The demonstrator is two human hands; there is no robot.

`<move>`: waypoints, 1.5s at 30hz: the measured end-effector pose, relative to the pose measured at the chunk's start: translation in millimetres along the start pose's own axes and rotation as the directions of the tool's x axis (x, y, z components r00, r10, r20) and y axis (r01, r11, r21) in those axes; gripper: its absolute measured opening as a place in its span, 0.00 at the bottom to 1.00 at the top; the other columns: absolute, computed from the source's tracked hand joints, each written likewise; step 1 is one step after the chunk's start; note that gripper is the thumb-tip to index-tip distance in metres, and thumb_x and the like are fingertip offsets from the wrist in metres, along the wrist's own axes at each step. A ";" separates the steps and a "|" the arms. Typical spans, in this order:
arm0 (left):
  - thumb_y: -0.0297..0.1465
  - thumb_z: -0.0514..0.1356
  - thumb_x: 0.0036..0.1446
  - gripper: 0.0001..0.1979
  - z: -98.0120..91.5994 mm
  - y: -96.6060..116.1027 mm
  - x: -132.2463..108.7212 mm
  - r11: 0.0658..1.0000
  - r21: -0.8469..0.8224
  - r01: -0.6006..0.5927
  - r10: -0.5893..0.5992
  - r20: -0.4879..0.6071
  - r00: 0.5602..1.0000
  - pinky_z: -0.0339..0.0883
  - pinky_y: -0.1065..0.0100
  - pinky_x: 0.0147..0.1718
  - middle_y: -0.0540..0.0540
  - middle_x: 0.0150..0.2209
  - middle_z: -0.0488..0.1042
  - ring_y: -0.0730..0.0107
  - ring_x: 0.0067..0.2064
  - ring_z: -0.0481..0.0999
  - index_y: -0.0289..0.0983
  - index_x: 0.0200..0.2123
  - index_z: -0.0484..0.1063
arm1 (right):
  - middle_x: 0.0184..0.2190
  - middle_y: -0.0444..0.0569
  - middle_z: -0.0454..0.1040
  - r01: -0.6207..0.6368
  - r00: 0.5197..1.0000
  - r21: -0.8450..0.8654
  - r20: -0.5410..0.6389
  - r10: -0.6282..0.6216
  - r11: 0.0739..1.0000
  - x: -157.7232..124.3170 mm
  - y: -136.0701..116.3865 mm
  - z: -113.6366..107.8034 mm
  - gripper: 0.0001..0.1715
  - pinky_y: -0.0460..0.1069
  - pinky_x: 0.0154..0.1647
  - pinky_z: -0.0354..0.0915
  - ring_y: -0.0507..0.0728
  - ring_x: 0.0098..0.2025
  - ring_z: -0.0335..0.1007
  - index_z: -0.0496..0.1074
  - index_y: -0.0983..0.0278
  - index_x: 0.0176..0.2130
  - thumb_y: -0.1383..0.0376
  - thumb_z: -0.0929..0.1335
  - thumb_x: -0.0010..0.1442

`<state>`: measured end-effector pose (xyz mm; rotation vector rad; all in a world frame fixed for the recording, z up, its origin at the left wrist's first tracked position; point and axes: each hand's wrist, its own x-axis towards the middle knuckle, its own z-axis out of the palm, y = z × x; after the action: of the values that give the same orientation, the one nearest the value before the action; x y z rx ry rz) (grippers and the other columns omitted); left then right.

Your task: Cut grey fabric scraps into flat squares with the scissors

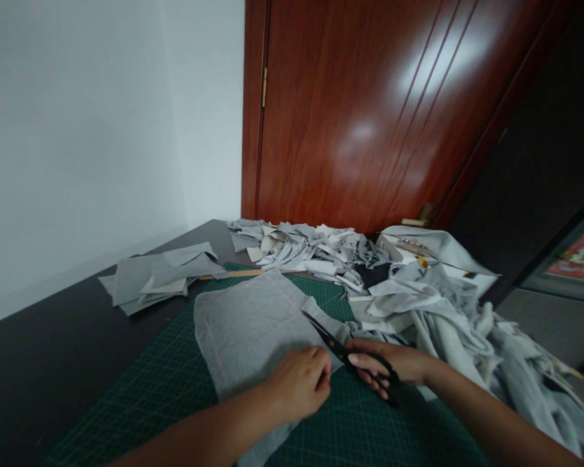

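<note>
A piece of light grey fabric with faint pinkish lines lies over the green cutting mat. My left hand rests on this fabric with its fingers curled closed, pinching its right part near the edge. In my right hand is a pair of black scissors, held by the handles. Their blades point up and left, over the right edge of the fabric, where a narrow strip stands partly apart from the main piece.
Cut grey pieces are stacked at the left on the black table. A heap of scraps lies along the back. More crumpled fabric and a white box crowd the right side. A wooden ruler lies behind the fabric.
</note>
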<state>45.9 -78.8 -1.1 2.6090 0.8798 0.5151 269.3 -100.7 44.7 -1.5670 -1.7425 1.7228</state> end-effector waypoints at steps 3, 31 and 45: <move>0.23 0.55 0.52 0.06 1.3 -0.6 -0.3 1.000 -0.013 -0.004 0.004 -0.014 1.000 0.60 0.69 0.32 0.50 0.32 0.70 0.68 0.33 0.69 0.39 0.33 0.63 | 0.22 0.36 0.65 0.003 1.000 -0.025 0.019 -0.003 1.000 0.4 -2.7 -1.7 0.38 0.42 0.17 0.53 0.46 0.19 0.61 0.62 0.62 0.39 0.33 0.66 0.49; 0.22 0.55 0.47 0.09 0.5 -2.1 -2.3 0.988 -0.152 0.014 -0.026 -0.074 0.997 0.59 0.69 0.32 0.51 0.30 0.69 0.70 0.31 0.67 0.39 0.32 0.61 | 0.21 0.38 0.64 0.044 0.998 -0.088 0.056 -0.039 0.995 26.1 -22.4 -14.2 0.37 0.42 0.16 0.55 0.47 0.17 0.61 0.62 0.63 0.31 0.33 0.65 0.49; 0.22 0.55 0.47 0.09 -0.1 -1.9 -2.2 0.992 -0.129 0.004 -0.014 -0.075 0.997 0.58 0.69 0.31 0.50 0.30 0.69 0.69 0.31 0.68 0.39 0.32 0.61 | 0.20 0.36 0.61 0.084 0.996 0.071 0.012 -0.085 0.994 30.1 -6.3 -3.6 0.31 0.41 0.16 0.59 0.45 0.17 0.58 0.60 0.62 0.30 0.39 0.68 0.52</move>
<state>43.3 -78.7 -2.4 2.4821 0.8514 0.6507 256.8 -73.6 36.1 -1.4343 -1.7102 1.7403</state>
